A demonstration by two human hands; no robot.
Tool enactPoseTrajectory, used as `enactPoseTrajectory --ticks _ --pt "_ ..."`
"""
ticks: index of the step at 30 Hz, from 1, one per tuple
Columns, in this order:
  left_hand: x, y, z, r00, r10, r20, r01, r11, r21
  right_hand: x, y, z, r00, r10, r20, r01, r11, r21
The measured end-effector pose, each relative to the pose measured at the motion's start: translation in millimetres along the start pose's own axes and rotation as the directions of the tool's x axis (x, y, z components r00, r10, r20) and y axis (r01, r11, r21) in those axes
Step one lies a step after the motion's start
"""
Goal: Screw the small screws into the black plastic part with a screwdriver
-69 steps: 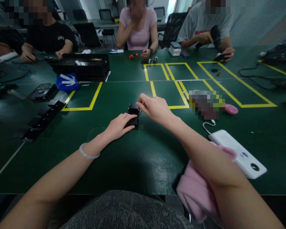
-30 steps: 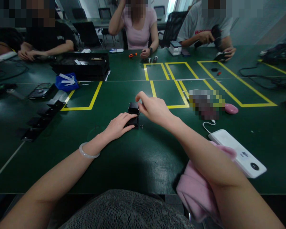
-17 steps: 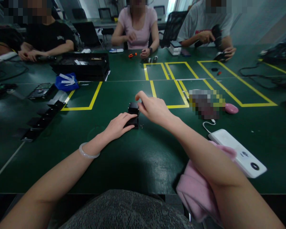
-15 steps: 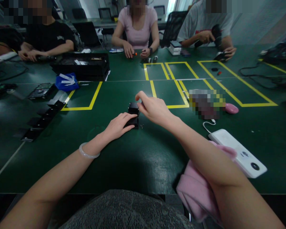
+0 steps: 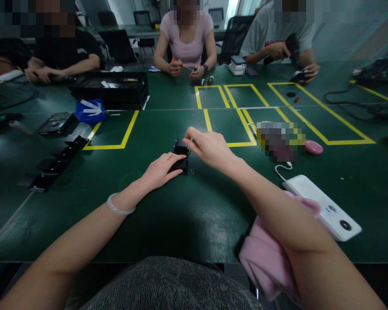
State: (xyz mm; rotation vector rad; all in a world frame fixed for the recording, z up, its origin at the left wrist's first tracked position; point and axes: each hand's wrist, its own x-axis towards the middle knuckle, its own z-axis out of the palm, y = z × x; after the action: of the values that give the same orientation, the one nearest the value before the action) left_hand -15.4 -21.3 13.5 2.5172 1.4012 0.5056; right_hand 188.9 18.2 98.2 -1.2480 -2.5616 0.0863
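Observation:
A small black part (image 5: 180, 147) with an upright block and a flat base rests on the green table in front of me. My left hand (image 5: 157, 171) holds the base down, its fingers and thumb spread over the near side. At the block's upper right, the thumb and forefinger of my right hand (image 5: 210, 145) are pinched together. What they hold, if anything, is hidden behind the fingers. A few tiny screws (image 5: 192, 171) lie just right of the base.
A row of black parts (image 5: 60, 163) and a blue bag (image 5: 90, 111) lie left. Behind them stands a black tray (image 5: 116, 103). To the right are a white power bank (image 5: 326, 206), a pink cloth (image 5: 265, 258) and a pink mouse (image 5: 314, 147). Co-workers sit opposite.
My right hand has shifted slightly down, and its forefinger has closed toward the thumb at the block. My left hand stays put. The co-worker opposite has raised an orange-handled screwdriver.

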Motion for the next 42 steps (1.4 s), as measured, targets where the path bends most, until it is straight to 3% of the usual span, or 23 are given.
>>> enactPoseTrajectory --ticks 18,34,42 --pt "-0.5 -1.8 1.3 1.0 -0.004 -0.001 0.004 1.0 -0.002 1.5 6.7 2.7 0.999 0.013 -0.035 -0.013 1.0 0.01" --pt "-0.1 -2.6 2.8 1.0 -0.003 -0.007 0.003 1.0 0.006 1.3 5.4 0.0 1.0 0.021 0.005 -0.021 0.999 -0.027" --pt "-0.4 -2.2 2.4 1.0 0.003 -0.02 -0.003 1.0 -0.008 -0.7 3.9 -0.8 0.999 -0.036 -0.009 0.035 0.999 -0.01"
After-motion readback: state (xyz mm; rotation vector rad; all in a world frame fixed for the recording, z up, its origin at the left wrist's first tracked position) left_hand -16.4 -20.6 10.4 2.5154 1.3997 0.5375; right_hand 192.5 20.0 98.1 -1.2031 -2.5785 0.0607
